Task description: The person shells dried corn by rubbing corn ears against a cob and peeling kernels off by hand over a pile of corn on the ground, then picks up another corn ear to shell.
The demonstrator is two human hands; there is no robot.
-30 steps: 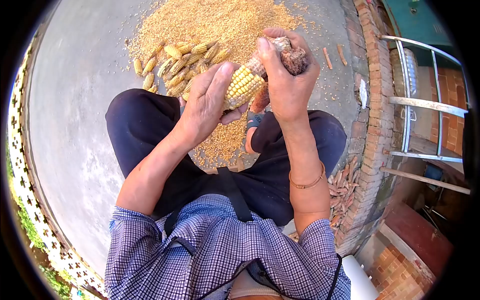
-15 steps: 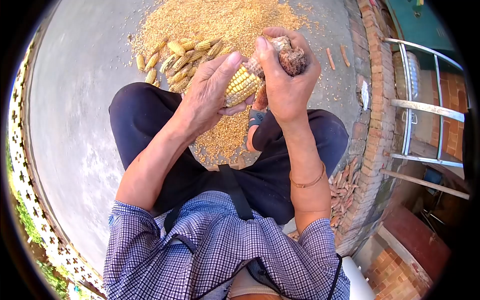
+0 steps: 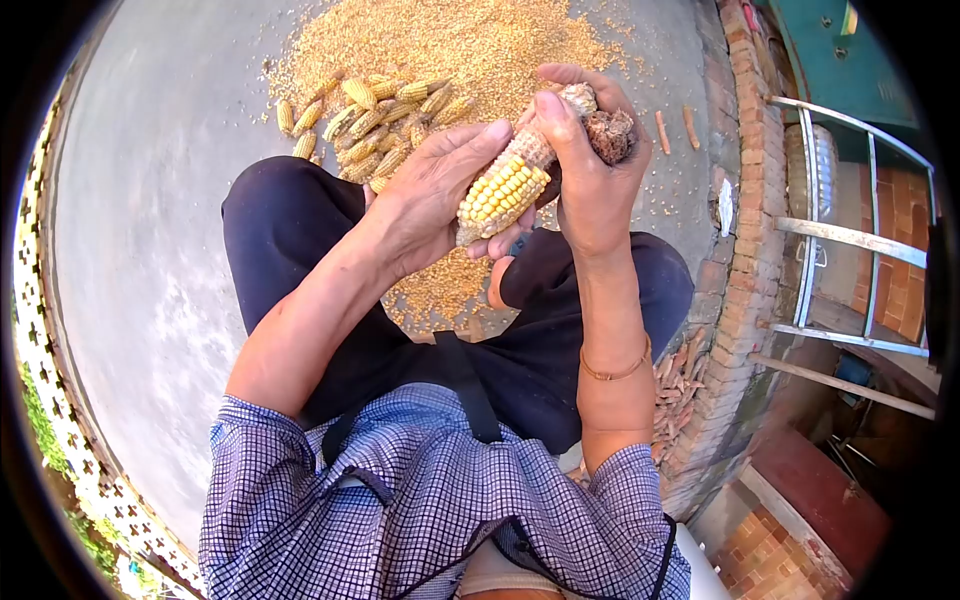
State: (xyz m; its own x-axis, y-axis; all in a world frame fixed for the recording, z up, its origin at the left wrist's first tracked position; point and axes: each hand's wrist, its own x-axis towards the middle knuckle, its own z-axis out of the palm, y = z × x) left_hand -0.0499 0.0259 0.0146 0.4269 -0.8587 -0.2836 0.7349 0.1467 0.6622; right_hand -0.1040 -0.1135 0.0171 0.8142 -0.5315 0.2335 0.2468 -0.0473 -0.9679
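A partly shelled ear of corn (image 3: 503, 195) slants between my hands, yellow kernels on its near part and stripped cob toward its far end. My left hand (image 3: 435, 185) is closed around its near end, thumb on top and fingertips below. My right hand (image 3: 592, 185) grips a bare brown corncob (image 3: 610, 136) against the ear, thumb lying over the stripped part. Much of the brown cob is hidden by my fingers. Beyond my left hand lies a pile of corn ears (image 3: 375, 125), partly on loose kernels (image 3: 470, 50).
More kernels (image 3: 440, 290) lie between my legs. Two bare cobs (image 3: 662, 132) rest on the concrete floor (image 3: 150, 250). To the right run a brick edge (image 3: 745, 200) and a metal ladder-like frame (image 3: 850, 230). A heap of bare cobs (image 3: 680, 395) sits beside my right knee.
The ear has turned in my hands and shows more of its kernel rows. Both hands have shifted slightly right in view and keep their hold.
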